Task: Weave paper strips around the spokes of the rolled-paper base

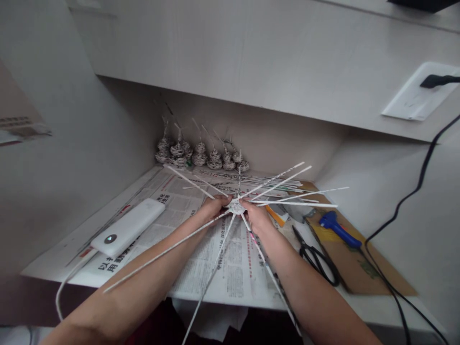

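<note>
Between my two hands is a small woven paper base (pixel 237 206), with several thin rolled-paper strips sticking out from it in all directions. My left hand (pixel 216 206) pinches its left edge, thumb on top. My right hand (pixel 254 213) grips the right edge in the same way. One long strip (pixel 168 248) runs back over my left forearm, and others hang toward me past the table's front edge. The base is held above the newspaper (pixel 230 268) on the table. The undersides of my fingers are hidden.
Several gourd-shaped woven paper pieces (pixel 214 159) stand along the back wall. Loose paper rods (pixel 273 182) lie before them. A white power bank (pixel 129 225) with a cable is at left. At right are black scissors (pixel 316 258), a blue-handled tool (pixel 339 229), cardboard (pixel 373 273) and a hanging black cord (pixel 424 167).
</note>
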A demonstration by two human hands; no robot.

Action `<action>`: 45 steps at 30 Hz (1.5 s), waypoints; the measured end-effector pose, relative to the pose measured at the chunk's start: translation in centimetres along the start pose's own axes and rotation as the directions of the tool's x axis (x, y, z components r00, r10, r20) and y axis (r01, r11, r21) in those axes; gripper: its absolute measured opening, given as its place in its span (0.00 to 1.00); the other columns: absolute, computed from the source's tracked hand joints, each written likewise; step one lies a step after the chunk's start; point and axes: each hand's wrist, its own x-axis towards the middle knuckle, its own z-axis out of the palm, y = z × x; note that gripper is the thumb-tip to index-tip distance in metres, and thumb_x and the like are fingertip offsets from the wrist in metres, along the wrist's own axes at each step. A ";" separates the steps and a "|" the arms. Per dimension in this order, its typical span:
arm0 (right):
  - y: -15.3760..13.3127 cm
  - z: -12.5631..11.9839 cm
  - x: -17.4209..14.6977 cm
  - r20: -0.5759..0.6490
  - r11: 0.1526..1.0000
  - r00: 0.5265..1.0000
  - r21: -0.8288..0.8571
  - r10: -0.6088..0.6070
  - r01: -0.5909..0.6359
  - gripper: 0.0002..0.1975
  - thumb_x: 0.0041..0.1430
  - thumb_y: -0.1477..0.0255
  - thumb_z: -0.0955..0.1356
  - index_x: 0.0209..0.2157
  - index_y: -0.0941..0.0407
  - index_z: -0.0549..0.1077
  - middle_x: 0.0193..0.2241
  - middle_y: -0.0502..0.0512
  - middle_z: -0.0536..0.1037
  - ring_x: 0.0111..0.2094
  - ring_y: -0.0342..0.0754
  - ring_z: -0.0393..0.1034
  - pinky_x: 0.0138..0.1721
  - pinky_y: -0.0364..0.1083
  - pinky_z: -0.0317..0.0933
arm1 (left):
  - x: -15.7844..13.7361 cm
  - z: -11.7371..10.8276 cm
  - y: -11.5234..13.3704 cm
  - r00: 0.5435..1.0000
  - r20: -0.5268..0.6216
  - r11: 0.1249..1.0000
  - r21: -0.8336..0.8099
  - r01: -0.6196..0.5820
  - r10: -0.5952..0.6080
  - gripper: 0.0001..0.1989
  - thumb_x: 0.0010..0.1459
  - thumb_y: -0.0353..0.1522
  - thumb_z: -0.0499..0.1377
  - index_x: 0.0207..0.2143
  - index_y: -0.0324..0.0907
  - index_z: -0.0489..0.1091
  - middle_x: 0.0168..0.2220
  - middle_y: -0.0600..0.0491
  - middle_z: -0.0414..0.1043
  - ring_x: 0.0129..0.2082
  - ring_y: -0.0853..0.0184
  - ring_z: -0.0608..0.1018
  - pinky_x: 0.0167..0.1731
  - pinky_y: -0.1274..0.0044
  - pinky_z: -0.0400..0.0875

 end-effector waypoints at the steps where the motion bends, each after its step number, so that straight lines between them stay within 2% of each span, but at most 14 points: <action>1: 0.1 -0.1 0.0 0.004 1.000 1.000 -0.004 -0.013 0.013 0.08 0.38 0.71 0.73 0.24 0.58 0.73 0.17 0.50 0.75 0.18 0.45 0.67 0.17 0.42 0.62 | 0.0 0.0 0.0 1.000 -0.005 1.000 0.000 -0.010 0.010 0.11 0.40 0.30 0.70 0.26 0.35 0.73 0.23 0.49 0.75 0.22 0.66 0.76 0.24 0.76 0.72; 6: 0.5 -0.2 0.1 0.049 0.998 0.997 -0.034 -0.060 0.061 0.12 0.37 0.68 0.74 0.26 0.58 0.74 0.19 0.50 0.76 0.20 0.46 0.69 0.19 0.44 0.64 | 0.0 0.0 -0.2 0.986 -0.091 0.986 0.098 -0.133 0.142 0.17 0.32 0.29 0.72 0.29 0.37 0.74 0.21 0.53 0.74 0.20 0.67 0.75 0.23 0.77 0.70; 9: 0.6 -0.1 0.2 0.038 0.999 0.999 0.015 -0.032 0.031 0.12 0.38 0.69 0.75 0.27 0.58 0.75 0.21 0.50 0.77 0.20 0.45 0.69 0.18 0.42 0.62 | 0.2 0.0 -0.5 0.963 -0.142 0.965 0.166 -0.204 0.228 0.17 0.33 0.29 0.72 0.29 0.37 0.75 0.22 0.53 0.75 0.20 0.68 0.75 0.23 0.78 0.70; 11: 0.4 -0.1 0.4 0.038 0.999 0.999 0.048 -0.006 0.004 0.09 0.39 0.72 0.74 0.26 0.58 0.74 0.20 0.49 0.76 0.18 0.43 0.67 0.16 0.41 0.60 | 0.2 0.0 -0.4 0.964 -0.132 0.967 0.146 -0.210 0.229 0.16 0.35 0.29 0.72 0.30 0.37 0.75 0.23 0.53 0.75 0.21 0.68 0.76 0.23 0.78 0.71; 13: 0.0 -0.2 0.7 0.041 0.998 0.999 0.054 0.015 -0.017 0.06 0.40 0.74 0.73 0.24 0.58 0.73 0.18 0.48 0.74 0.17 0.41 0.66 0.15 0.40 0.59 | 0.0 0.1 -0.1 0.983 -0.077 0.984 0.073 -0.161 0.167 0.15 0.38 0.28 0.71 0.32 0.36 0.75 0.25 0.51 0.77 0.22 0.68 0.77 0.25 0.78 0.72; 15: -0.6 -0.8 1.2 0.042 0.998 0.998 0.040 0.052 -0.053 0.04 0.43 0.75 0.72 0.23 0.58 0.73 0.18 0.48 0.74 0.17 0.40 0.65 0.14 0.39 0.57 | -0.4 0.2 0.4 0.996 0.036 0.997 -0.009 -0.082 0.082 0.15 0.41 0.26 0.70 0.35 0.36 0.75 0.30 0.48 0.78 0.27 0.66 0.79 0.31 0.76 0.75; 19: -1.7 -2.8 2.9 0.022 0.978 0.979 -0.055 0.200 -0.199 0.07 0.50 0.70 0.70 0.23 0.57 0.71 0.14 0.46 0.70 0.12 0.37 0.59 0.12 0.37 0.50 | -1.4 0.2 1.5 0.964 0.265 0.999 -0.053 0.012 0.002 0.26 0.43 0.21 0.68 0.47 0.38 0.72 0.46 0.43 0.76 0.42 0.61 0.80 0.45 0.71 0.73; 22: -1.9 -4.0 3.7 0.069 0.963 0.965 -0.105 0.255 -0.247 0.10 0.51 0.66 0.70 0.23 0.57 0.69 0.11 0.45 0.68 0.10 0.37 0.56 0.12 0.37 0.48 | -1.7 0.1 1.8 0.955 0.296 0.999 -0.037 0.028 -0.015 0.27 0.44 0.19 0.66 0.49 0.39 0.71 0.48 0.42 0.75 0.43 0.59 0.79 0.45 0.70 0.74; 25: -1.6 -3.9 3.4 0.145 0.979 0.970 -0.089 0.194 -0.182 0.09 0.46 0.67 0.72 0.24 0.57 0.71 0.13 0.46 0.70 0.11 0.38 0.57 0.12 0.38 0.49 | -1.4 0.0 1.8 0.979 0.198 0.999 -0.006 0.045 -0.043 0.17 0.47 0.21 0.66 0.42 0.38 0.74 0.40 0.44 0.77 0.35 0.63 0.81 0.36 0.74 0.77; 28: -1.3 -3.2 2.5 0.218 0.997 0.974 -0.056 0.061 -0.050 0.11 0.39 0.69 0.75 0.27 0.57 0.75 0.21 0.50 0.77 0.18 0.42 0.67 0.17 0.39 0.56 | -1.1 -0.1 1.7 0.993 0.094 0.997 0.041 0.061 -0.065 0.10 0.48 0.27 0.68 0.35 0.36 0.75 0.31 0.48 0.77 0.27 0.68 0.79 0.28 0.78 0.76; 32: -0.7 -2.6 1.7 0.282 0.987 0.954 -0.086 -0.105 0.134 0.14 0.38 0.66 0.76 0.28 0.58 0.77 0.26 0.53 0.80 0.27 0.47 0.73 0.30 0.44 0.65 | -1.0 -0.2 1.4 0.996 0.082 0.996 0.077 0.039 -0.045 0.14 0.41 0.30 0.72 0.32 0.35 0.76 0.29 0.48 0.77 0.27 0.66 0.79 0.28 0.76 0.75; 35: -0.3 -2.3 1.4 0.287 0.955 0.939 -0.166 -0.190 0.244 0.12 0.40 0.66 0.75 0.26 0.58 0.77 0.23 0.51 0.78 0.26 0.46 0.71 0.31 0.44 0.65 | -1.0 0.0 1.1 0.999 0.025 0.989 0.139 -0.050 0.047 0.16 0.32 0.27 0.74 0.27 0.35 0.75 0.23 0.50 0.76 0.22 0.66 0.77 0.24 0.77 0.72; 40: 0.2 -1.8 1.1 0.223 0.950 0.955 -0.197 -0.196 0.241 0.12 0.42 0.64 0.74 0.26 0.58 0.77 0.18 0.49 0.75 0.19 0.43 0.66 0.22 0.42 0.60 | -0.9 0.3 0.8 0.988 -0.075 0.971 0.207 -0.118 0.136 0.18 0.27 0.26 0.74 0.25 0.35 0.73 0.19 0.52 0.74 0.19 0.67 0.74 0.23 0.76 0.69; 45: 0.1 -1.7 0.9 0.235 0.940 0.943 -0.191 -0.236 0.283 0.10 0.41 0.67 0.74 0.25 0.59 0.77 0.20 0.50 0.76 0.22 0.44 0.68 0.24 0.43 0.62 | -0.9 0.2 0.7 0.995 -0.015 0.986 0.130 -0.101 0.104 0.22 0.27 0.30 0.74 0.29 0.36 0.74 0.22 0.52 0.75 0.21 0.67 0.75 0.24 0.77 0.69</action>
